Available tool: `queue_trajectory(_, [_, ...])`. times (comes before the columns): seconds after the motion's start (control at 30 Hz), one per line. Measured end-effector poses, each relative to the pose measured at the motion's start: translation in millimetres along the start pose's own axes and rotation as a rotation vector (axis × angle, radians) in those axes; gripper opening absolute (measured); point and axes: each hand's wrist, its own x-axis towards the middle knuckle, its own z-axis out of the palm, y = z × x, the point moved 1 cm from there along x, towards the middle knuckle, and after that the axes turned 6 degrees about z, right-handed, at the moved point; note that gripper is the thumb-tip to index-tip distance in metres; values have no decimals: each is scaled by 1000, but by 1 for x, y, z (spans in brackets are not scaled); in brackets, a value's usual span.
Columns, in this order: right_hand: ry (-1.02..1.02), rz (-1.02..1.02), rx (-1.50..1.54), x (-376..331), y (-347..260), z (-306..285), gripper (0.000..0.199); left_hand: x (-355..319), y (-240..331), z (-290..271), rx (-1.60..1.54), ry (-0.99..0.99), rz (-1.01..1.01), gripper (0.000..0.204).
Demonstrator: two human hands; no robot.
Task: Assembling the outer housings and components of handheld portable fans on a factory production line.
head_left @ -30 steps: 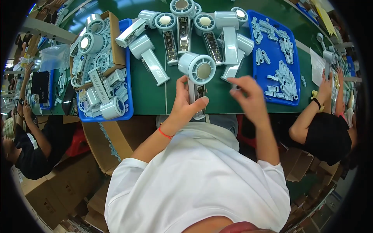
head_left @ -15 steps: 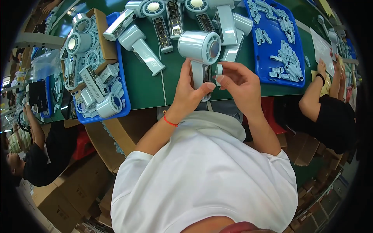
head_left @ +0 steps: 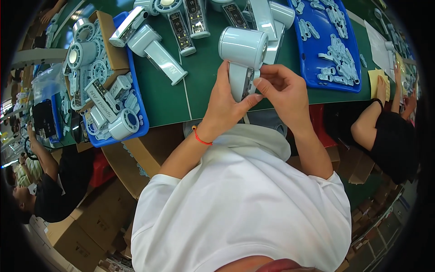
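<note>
A pale-blue handheld fan [head_left: 242, 44] is upright in front of me above the table's near edge, its round head at the top. My left hand [head_left: 222, 106] is closed around its handle, thumb across the lower end. The open side of the handle faces right and shows a dark circuit board [head_left: 247, 81]. My right hand [head_left: 288, 93] pinches a small pale-blue plastic piece [head_left: 257, 74] against that open side, just below the head. Fingers mostly hide the piece.
Several fans, some with exposed circuit boards [head_left: 181, 34], lie on the green table [head_left: 206, 63]. A blue tray [head_left: 317, 81] of small clips is at right. Another blue tray [head_left: 144, 120] and a cardboard box [head_left: 115, 43] of fan parts are at left. People sit on both sides.
The fan has turned so its open side faces more to the right. My right hand has brought the small piece from beside the handle up against it.
</note>
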Motion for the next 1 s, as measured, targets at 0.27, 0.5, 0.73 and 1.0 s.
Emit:
queue_trajectory(0.27, [1, 16, -75, 9, 0, -4, 21, 2, -7, 6, 138, 22, 10, 82])
queue_trajectory(0.5, [-1, -6, -148, 10, -1, -2, 21, 3, -7, 8, 88, 71, -78, 79])
queue_trajectory(0.73, [27, -1, -97, 11, 5, 1, 20, 1, -9, 4, 153, 57, -63, 79])
queue_trajectory(1.0, [33, 0, -115, 14, 1, 3, 20, 4, -6, 3, 157, 73, -49, 70])
